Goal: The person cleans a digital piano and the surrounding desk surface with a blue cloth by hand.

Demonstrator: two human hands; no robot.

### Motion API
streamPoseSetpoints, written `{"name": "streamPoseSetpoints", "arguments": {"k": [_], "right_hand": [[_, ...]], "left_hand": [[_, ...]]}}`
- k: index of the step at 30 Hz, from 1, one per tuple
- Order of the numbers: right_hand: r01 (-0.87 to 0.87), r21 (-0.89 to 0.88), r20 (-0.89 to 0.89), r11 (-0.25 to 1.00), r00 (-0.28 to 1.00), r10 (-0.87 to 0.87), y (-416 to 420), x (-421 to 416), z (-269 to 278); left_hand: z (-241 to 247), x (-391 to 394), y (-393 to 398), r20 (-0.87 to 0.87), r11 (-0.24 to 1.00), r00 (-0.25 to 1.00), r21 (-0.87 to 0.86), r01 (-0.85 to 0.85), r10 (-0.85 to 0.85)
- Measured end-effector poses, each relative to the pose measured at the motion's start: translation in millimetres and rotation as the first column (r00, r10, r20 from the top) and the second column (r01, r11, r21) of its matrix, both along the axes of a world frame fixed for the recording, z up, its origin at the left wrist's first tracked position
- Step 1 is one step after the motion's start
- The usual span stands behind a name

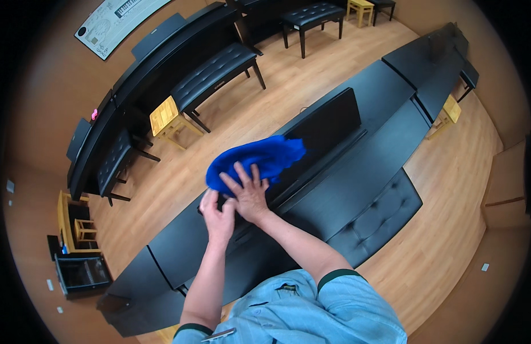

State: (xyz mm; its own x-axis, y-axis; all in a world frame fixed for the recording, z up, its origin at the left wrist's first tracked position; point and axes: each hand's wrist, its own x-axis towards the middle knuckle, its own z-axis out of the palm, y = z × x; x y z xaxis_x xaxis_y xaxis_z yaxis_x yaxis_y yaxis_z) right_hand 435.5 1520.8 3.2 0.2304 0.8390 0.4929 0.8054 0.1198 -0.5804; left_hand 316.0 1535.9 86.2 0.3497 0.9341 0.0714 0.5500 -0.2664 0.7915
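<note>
A bright blue cloth lies spread over the left part of an upright black panel, which looks like a music rest. My right hand rests on the cloth with its fingers spread, pressing it to the panel. Close beside it, my left hand has curled fingers at the cloth's lower left edge, near the panel's left end. Whether those fingers grip the cloth or the panel is hidden. Beneath both hands runs the black top of a piano or desk.
A black tufted bench stands close on my right. Across the wooden floor are black pianos, another padded bench and a wooden stool. More black tops adjoin at the far right and lower left.
</note>
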Motion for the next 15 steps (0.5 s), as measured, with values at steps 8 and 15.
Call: {"name": "streamPoseSetpoints", "arguments": {"k": [8, 15], "right_hand": [[-0.154, -0.012, 0.125, 0.988, 0.98, 0.154, -0.8, 46.2, -7.7], [0.407, 0.17, -0.219, 0.897, 0.903, -0.369, 40.3, 166.4, -9.6]], "left_hand": [[-48.9, -51.0, -49.8, 0.224, 0.895, 0.87, -0.032, -0.445, 0.44], [-52.8, -34.0, -58.1, 0.426, 0.931, 0.83, -0.228, -0.285, 0.359]]}}
